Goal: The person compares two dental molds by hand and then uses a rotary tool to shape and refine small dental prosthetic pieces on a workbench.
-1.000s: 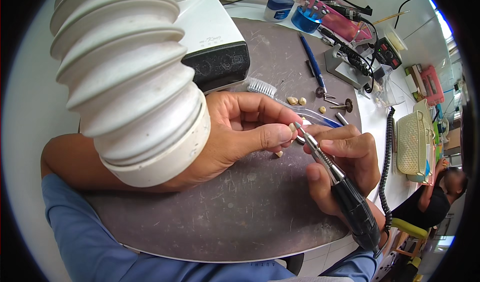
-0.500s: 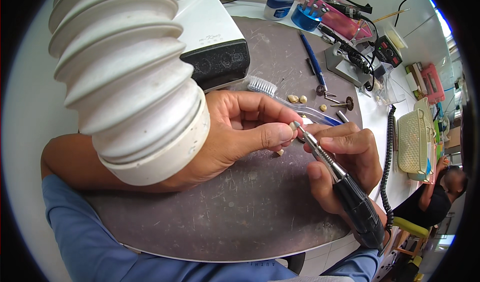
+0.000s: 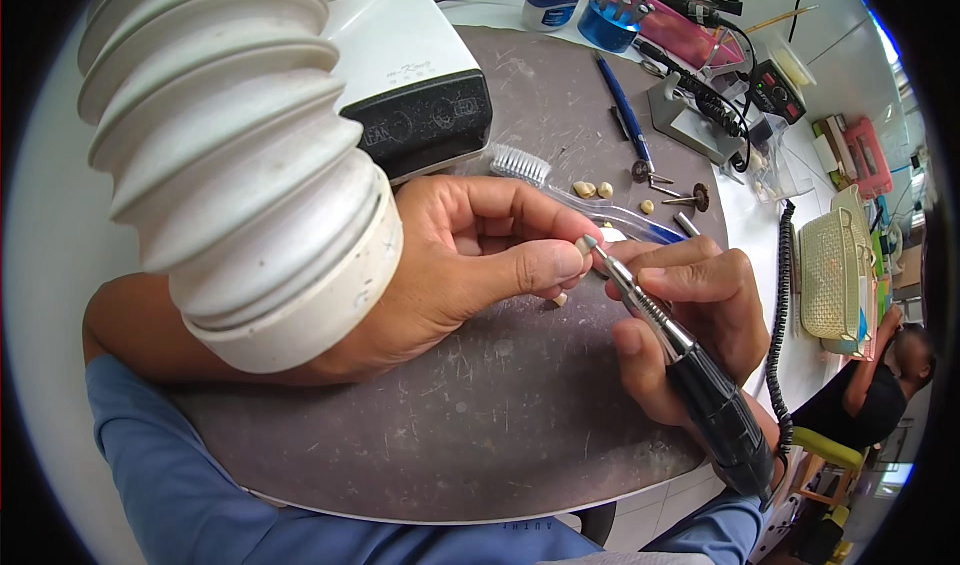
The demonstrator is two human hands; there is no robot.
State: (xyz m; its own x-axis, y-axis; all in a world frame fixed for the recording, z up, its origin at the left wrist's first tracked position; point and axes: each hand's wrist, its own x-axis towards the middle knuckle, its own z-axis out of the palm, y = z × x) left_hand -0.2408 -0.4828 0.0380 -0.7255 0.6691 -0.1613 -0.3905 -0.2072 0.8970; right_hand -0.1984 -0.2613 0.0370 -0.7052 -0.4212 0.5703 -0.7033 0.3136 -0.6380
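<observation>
Between the thumb and index finger of my left hand (image 3: 480,255) is a small cream tooth-shaped piece (image 3: 581,249). My right hand (image 3: 710,315) grips a black and silver rotary handpiece (image 3: 710,400), its greyish pointed tip touching or very close to that piece. A clear toothbrush (image 3: 520,166) lies behind my fingers. Several small cream pieces (image 3: 584,189) rest on the grey mat (image 3: 450,445), beside mounted discs (image 3: 700,197) and a dark blue pen-like tool (image 3: 622,105). A white ribbed hose (image 3: 240,145) hangs over my left forearm and hides part of it.
A white and black machine (image 3: 420,115) stands at the back. Behind are a blue bur holder (image 3: 605,27), a blue jar (image 3: 550,5), a metal stand (image 3: 690,125) and a control unit (image 3: 780,90). A woven basket (image 3: 830,285) and coiled cord (image 3: 780,315) lie right. Another person (image 3: 865,395) sits beyond.
Both my hands and the hose appear shifted slightly up in the picture, along with the bench. The handpiece tip stays at the small piece. Grips are unchanged.
</observation>
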